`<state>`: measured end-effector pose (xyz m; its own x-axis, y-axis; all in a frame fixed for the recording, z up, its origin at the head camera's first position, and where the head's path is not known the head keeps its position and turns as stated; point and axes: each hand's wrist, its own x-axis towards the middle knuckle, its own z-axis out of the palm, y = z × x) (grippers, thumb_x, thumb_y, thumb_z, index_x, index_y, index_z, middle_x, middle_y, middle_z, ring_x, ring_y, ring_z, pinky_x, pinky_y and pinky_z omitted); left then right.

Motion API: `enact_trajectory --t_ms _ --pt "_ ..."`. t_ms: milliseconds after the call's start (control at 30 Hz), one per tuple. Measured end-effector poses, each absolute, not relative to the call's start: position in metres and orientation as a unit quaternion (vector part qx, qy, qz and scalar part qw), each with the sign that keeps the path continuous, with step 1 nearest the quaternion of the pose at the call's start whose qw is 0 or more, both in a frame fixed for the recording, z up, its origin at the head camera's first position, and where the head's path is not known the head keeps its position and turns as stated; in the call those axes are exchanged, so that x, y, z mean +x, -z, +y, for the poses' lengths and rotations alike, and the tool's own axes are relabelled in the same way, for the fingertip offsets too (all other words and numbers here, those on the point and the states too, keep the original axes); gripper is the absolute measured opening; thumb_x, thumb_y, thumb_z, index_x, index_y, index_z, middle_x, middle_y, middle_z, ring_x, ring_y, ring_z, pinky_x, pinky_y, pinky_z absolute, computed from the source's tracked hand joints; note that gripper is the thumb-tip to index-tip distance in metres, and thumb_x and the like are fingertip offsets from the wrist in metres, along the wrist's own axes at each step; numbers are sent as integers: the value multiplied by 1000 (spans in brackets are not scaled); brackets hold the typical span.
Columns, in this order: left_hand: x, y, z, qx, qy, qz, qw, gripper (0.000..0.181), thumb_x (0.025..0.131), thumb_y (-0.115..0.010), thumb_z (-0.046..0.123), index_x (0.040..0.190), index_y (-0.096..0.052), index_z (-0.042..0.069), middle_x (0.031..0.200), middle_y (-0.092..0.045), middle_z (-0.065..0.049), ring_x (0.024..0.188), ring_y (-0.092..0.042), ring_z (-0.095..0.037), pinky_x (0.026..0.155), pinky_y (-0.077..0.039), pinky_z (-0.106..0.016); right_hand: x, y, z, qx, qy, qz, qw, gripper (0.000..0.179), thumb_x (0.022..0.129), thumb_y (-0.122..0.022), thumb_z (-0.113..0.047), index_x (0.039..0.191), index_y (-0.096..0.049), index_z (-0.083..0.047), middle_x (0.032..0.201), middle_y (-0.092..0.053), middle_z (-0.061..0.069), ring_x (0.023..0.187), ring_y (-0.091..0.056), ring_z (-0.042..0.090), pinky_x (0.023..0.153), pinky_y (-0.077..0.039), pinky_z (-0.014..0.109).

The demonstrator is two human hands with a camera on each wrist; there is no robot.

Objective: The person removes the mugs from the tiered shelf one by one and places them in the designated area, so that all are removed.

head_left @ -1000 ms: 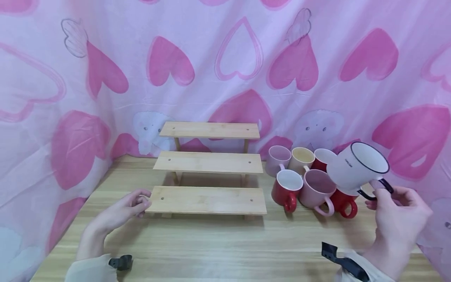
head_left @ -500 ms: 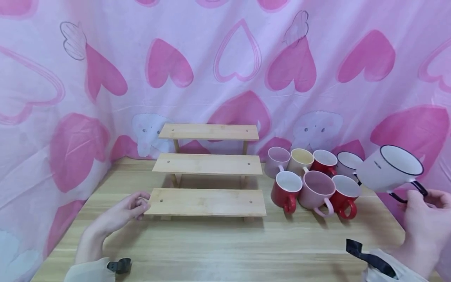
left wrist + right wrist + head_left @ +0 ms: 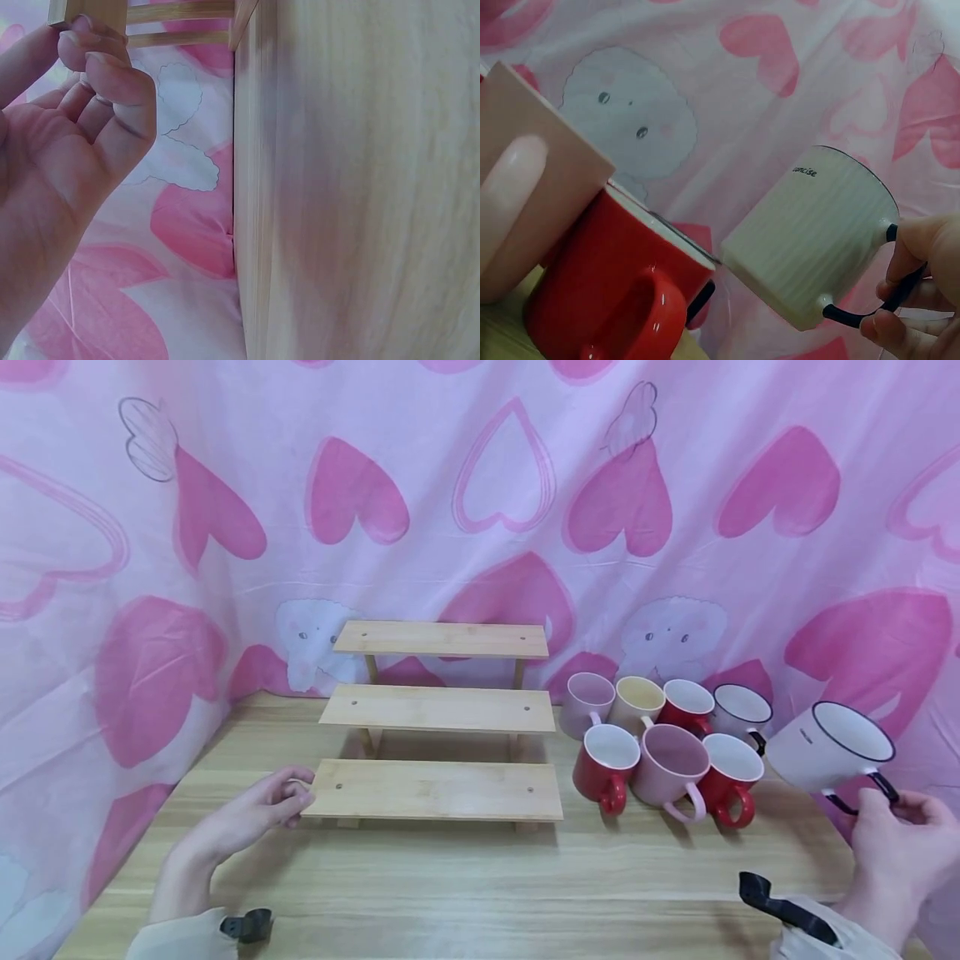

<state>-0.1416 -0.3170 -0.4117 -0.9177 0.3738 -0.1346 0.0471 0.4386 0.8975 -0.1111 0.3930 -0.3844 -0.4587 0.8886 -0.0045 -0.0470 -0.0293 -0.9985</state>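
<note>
My right hand (image 3: 903,852) grips the black handle of a white mug (image 3: 828,747) with a black rim, at the far right in the head view. The mug is held tilted beside the other mugs; small dark lettering shows on its side in the right wrist view. Just left of it are a red mug (image 3: 731,777) and, behind, another black-rimmed white mug (image 3: 738,714). On the left, my left hand (image 3: 258,810) pinches the left end of the lowest board of a three-step wooden stand (image 3: 435,789); its fingers (image 3: 112,79) are curled at the board's corner.
A pink mug (image 3: 670,768), a red mug (image 3: 603,768), a lilac mug (image 3: 585,706), a cream mug (image 3: 636,703) and another red mug (image 3: 686,706) stand close together right of the stand. A heart-patterned curtain (image 3: 420,577) borders the wooden table (image 3: 450,893).
My right hand has carried the white mug rightward, away from above the other mugs, then lowered it a little. The black-rimmed mug behind came into sight. My left hand has stayed at the board's end.
</note>
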Motion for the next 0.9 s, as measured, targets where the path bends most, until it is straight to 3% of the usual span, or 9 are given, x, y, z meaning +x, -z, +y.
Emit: enact_trajectory --t_ms 100,433,667,900 --pt "-142 412 -317 130 -516 832 160 43 103 -51 20 132 -35 -6 91 -50 -12 81 -54 -23 77 -45 -29 -110 389 395 -350 -645 -570 370 18 82 -59 3 81 -61 -15 75 -57 -7 44 -56 3 38 -45 18" --pt "-142 412 -318 134 -515 832 154 42 103 -51 20 131 -36 -7 92 -51 -15 80 -55 -26 76 -46 -29 -108 412 404 -338 -587 -641 360 19 83 -62 -2 73 -63 -19 54 -58 -15 34 -53 3 36 -39 15" --pt "-142 414 -319 139 -521 828 154 41 102 -52 18 130 -37 -7 88 -50 -11 78 -54 -22 76 -46 -29 -108 421 406 -341 -514 -720 319 7 88 -61 -10 83 -59 -15 52 -53 -26 36 -53 -1 40 -39 12" --pt "-142 412 -318 141 -517 830 152 41 102 -52 19 129 -37 -8 88 -50 -12 78 -54 -23 76 -46 -29 -109 428 406 -329 -502 -737 310 16 87 -66 -10 76 -59 -18 52 -53 -24 37 -54 0 42 -40 12"
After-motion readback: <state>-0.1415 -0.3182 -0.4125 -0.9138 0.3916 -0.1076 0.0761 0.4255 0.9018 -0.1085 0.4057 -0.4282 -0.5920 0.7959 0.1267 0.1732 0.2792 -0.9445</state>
